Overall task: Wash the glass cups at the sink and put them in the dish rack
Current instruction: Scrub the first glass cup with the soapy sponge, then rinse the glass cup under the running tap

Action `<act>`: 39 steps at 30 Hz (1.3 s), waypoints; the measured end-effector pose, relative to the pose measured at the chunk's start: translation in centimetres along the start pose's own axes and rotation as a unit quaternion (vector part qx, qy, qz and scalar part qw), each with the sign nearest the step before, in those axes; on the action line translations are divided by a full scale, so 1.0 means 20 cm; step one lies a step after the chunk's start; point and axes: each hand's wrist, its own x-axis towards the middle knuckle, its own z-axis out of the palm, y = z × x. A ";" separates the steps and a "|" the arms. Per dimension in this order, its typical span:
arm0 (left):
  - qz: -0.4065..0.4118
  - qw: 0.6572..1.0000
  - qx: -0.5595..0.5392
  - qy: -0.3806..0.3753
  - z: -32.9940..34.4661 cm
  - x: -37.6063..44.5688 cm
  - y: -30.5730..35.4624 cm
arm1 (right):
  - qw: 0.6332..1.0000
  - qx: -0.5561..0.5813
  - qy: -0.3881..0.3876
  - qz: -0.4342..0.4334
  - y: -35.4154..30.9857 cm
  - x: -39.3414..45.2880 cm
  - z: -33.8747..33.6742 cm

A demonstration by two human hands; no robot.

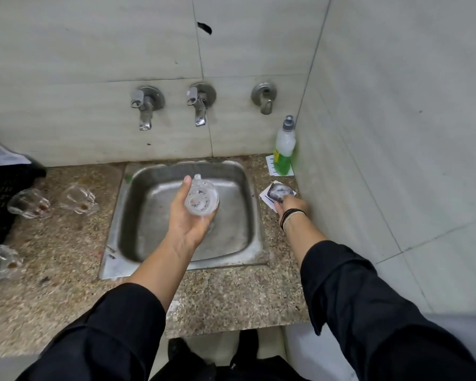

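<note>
Holding one glass cup over the sink, left hand curled round it | right hand grips soapy scrubber right of sink | three unwashed cups wait left of sink; none visibly racked.

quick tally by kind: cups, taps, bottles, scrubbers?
Glass cups: 4, one in the left hand over the sink, three on the counter to its left
Wall taps: 3
Soap bottles: 1
Scrub pads: 1, under the right hand
Total: 9
</note>
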 end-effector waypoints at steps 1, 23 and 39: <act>-0.008 1.000 -0.001 -0.001 0.00 0.00 -0.01 | 0.999 -0.032 0.007 0.012 0.01 0.03 0.00; -0.071 0.994 0.075 0.046 0.09 0.44 0.27 | 0.662 -0.546 -0.149 -0.492 -0.60 -0.85 0.96; -0.076 0.988 0.097 0.091 0.08 0.62 0.36 | 0.488 -0.730 -0.143 -0.457 -0.85 -0.97 1.15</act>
